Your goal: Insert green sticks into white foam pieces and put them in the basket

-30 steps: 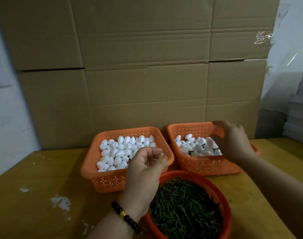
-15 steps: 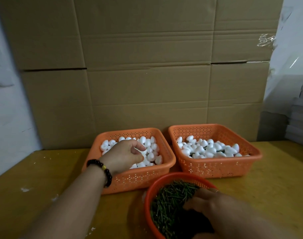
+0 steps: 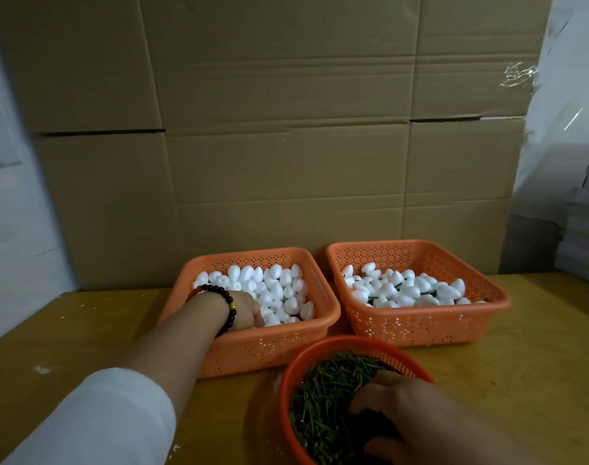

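Observation:
The left orange basket holds plain white foam pieces. My left hand, with a dark bead bracelet on the wrist, reaches down into its near left corner; the foam and the basket wall hide the fingertips. The right orange basket holds foam pieces with green sticks in them. Nearest to me, a round orange basket is full of loose green sticks. My right hand arches over the sticks with fingertips and thumb down among them; whether it holds any is not visible.
All three baskets stand on a yellow wooden table with white crumbs on its left part. A wall of cardboard boxes rises right behind the baskets. A grey stack sits at the far right.
My right hand left the right basket and came down into the round stick basket. My left hand went from above the sticks into the left foam basket and has sunk deeper.

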